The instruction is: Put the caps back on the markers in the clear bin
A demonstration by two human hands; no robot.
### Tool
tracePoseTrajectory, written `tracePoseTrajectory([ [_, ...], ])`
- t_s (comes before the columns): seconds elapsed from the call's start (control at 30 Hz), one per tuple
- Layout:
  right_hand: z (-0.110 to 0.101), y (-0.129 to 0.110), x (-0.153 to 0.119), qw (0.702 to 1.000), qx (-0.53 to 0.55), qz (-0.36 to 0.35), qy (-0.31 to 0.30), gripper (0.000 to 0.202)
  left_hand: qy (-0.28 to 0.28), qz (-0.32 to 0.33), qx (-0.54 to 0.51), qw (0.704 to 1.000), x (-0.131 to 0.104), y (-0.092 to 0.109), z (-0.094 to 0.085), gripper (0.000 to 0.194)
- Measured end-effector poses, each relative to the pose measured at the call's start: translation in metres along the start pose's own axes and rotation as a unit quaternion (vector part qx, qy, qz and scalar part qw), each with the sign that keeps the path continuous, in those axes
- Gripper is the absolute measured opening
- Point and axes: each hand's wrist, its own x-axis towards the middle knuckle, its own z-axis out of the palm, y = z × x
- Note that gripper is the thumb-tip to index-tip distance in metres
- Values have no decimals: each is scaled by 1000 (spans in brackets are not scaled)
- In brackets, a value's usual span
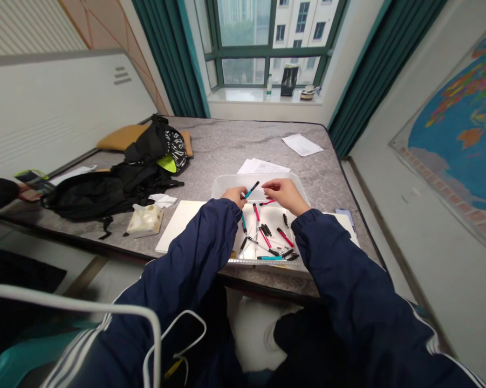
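Observation:
My left hand (234,195) is closed around a blue pen with a black end (252,189), which points up and to the right. Across from it, my right hand (285,194) has its fingers pinched together near the pen's tip; whatever they hold, if anything, is too small to make out. Both hands are over a clear plastic box (219,184). Inside lie several red and black pens, among them a red pen (285,237), plus a blue barrel (270,258) along the front wall and small black pieces (266,230) in the middle.
White sheets or boards (178,223) flank the box, and papers (262,166) lie behind it. To the left are a tissue pack (144,220) and a black backpack (101,188). A white cable (125,309) crosses the lower left foreground.

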Motion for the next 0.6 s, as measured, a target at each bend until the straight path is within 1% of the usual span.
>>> tracePoseTrajectory([
  [0.1,-3,15,6,999,23,25,29,20,-19,5,9,1000,1,1,1,31],
  [0.23,1,20,9,998,-25,-3,65,14,-38,4,19,999,3,2,2,33],
  [0.37,-1,19,10,997,-51,-13,63,12,-54,-8,29,998,4,1,3,35],
  [0.47,-4,22,12,997,-52,-35,55,12,-54,-10,36,998,4,1,3,37],
  [0.6,-5,27,15,996,-33,-43,68,19,-54,-13,47,997,5,3,3,38],
])
